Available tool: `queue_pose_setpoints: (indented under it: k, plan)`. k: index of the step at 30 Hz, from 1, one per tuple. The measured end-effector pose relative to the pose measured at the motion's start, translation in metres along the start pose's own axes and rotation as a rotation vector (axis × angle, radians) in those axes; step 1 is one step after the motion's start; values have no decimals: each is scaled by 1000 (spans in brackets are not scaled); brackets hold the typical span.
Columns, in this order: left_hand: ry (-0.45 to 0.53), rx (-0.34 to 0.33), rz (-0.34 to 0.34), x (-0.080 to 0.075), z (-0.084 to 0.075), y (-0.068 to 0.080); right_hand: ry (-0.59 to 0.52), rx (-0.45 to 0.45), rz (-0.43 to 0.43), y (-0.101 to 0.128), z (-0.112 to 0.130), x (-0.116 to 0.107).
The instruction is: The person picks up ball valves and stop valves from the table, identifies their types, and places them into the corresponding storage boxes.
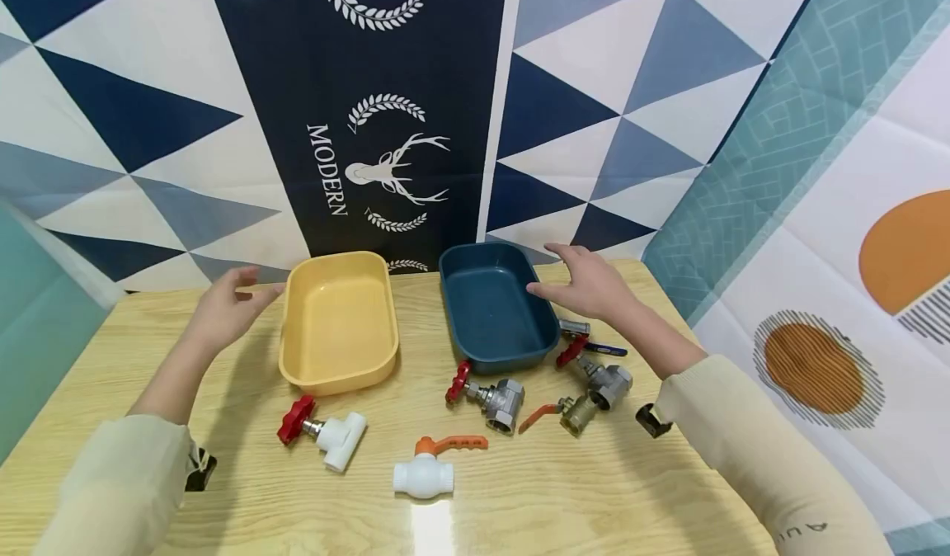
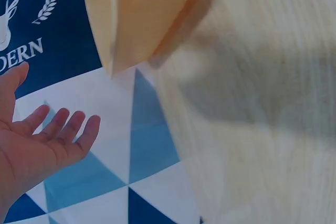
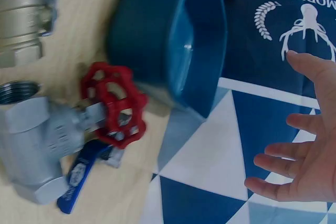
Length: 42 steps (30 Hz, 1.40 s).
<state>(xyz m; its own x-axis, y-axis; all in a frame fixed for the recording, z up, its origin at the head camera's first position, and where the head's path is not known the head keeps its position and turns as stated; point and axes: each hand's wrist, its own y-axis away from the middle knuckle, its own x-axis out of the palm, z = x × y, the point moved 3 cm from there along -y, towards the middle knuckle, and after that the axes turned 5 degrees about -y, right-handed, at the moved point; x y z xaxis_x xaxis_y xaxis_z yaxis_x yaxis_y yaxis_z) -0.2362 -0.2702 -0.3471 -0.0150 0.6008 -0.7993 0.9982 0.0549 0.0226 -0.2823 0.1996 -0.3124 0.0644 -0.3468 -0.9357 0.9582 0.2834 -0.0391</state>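
Item 1, my left hand [image 1: 223, 313]: fingers spread and loose, gripping nothing, held just left of the yellow tray [image 1: 339, 322] without touching it. The left wrist view shows the palm [image 2: 37, 148] open against the patterned backdrop [image 1: 185, 110]; the tray [image 2: 139, 14] there is blurred and cut off by the top edge.

Item 2, my right hand [image 1: 590, 284]: fingers straight, holding nothing, above the right rim of the blue tray [image 1: 496, 307]. Whether a fingertip touches the rim I cannot tell. In the right wrist view the hand [image 3: 302, 156] is cut off at the right edge.

Item 3, trays: side by side at the far end of the wooden table [image 1: 519, 490], apart, both with nothing in them.

Item 4, valves, all on the table in front of the trays:
- white valve with red handwheel [image 1: 326, 434], below the yellow tray.
- white valve with orange lever [image 1: 430, 465], nearest me.
- metal valve with red handwheel [image 1: 490, 399], its wheel just beside the blue tray's near corner.
- brass valve with orange lever [image 1: 566, 412].
- second metal valve with red handwheel [image 1: 597, 374], partly under my right forearm; seen closer in the right wrist view [image 3: 58, 135].
- blue-handled valve [image 1: 594, 340], mostly hidden by my wrist; only its handle and one end show.
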Motion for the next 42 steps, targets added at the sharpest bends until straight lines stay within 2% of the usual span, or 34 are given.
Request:
queue_pose_setpoints:
  k: [3, 6, 16, 24, 32, 42]
  plan:
    - [11, -5, 42, 6, 3, 1, -11, 4, 23, 5, -8, 3]
    - [18, -7, 55, 11, 5, 1, -32, 15, 38, 11, -15, 6]
    - [59, -21, 64, 24, 9, -2, -95, 53, 53, 30, -37, 22]
    - [116, -22, 65, 28, 11, -1, -116, 38, 36, 39, -48, 25]
    - [193, -69, 113, 35, 14, -2, -145, 41, 58, 54, -56, 30]
    - [257, -105, 127, 43, 18, -2, -164, 70, 96, 78, -72, 43]
